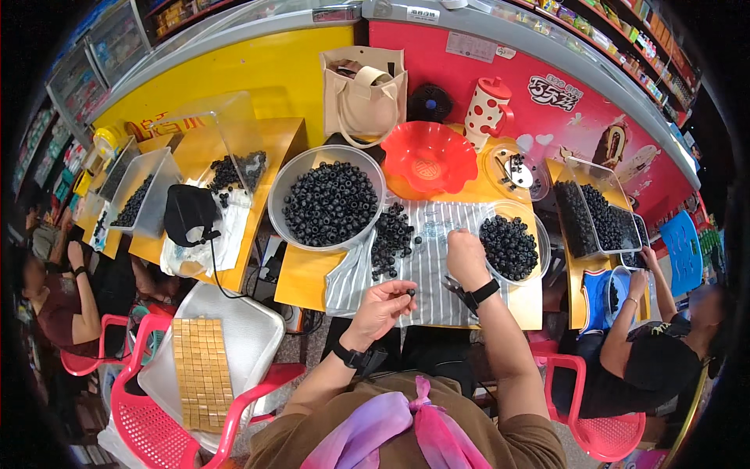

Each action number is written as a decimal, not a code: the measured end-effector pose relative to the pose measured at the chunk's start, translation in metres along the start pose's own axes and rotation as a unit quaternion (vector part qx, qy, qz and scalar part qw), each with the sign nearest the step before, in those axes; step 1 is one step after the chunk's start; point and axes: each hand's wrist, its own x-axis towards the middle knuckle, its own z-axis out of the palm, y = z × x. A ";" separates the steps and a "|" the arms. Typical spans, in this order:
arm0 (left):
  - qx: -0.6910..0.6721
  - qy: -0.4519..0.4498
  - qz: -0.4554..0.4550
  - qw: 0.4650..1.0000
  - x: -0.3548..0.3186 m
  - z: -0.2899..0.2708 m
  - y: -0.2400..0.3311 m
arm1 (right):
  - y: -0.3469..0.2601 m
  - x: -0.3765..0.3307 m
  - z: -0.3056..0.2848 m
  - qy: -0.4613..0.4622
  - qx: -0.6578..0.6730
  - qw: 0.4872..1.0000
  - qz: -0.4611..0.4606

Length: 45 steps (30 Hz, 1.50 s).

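Observation:
My left hand (383, 308) is closed in a pinch over the table's near edge, a small round black plastic part (412, 292) at its fingertips. To its right, my right hand (467, 259) is curled closed above the striped cloth (433, 270); its fingers hide what it holds, if anything. A slim dark shape juts out by that wrist, beside the black wristband, and I cannot tell what it is. A loose pile of black parts (391, 241) lies on the cloth. Close to my right hand stands a clear round tub of black parts (508, 248).
A large clear bowl (273, 211) full of black parts stands at the left. Behind are a red scalloped bowl (430, 156), a beige tote bag (363, 94) and a dotted tumbler (486, 109). People sit at side tables; a pink chair (152, 399) stands left.

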 end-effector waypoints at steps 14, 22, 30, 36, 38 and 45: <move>0.203 0.060 0.052 0.976 -0.005 0.018 -0.016 | -0.026 -0.080 -0.023 -0.009 0.258 0.966 0.020; 0.332 0.053 0.113 0.935 -0.004 0.024 -0.023 | -0.025 -0.108 -0.006 0.090 0.239 0.967 0.009; 0.306 0.075 0.114 0.942 -0.006 0.029 -0.022 | -0.027 -0.117 -0.002 0.138 0.331 0.933 -0.014; 0.293 0.069 0.109 0.947 -0.005 0.023 -0.021 | -0.029 -0.120 0.000 0.148 0.396 0.906 -0.014; 0.295 0.062 0.109 0.947 -0.004 0.024 -0.020 | -0.030 -0.120 -0.003 0.145 0.415 0.898 -0.009; 0.287 0.054 0.118 0.949 -0.002 0.024 -0.024 | -0.039 -0.110 -0.011 0.128 0.470 0.873 -0.043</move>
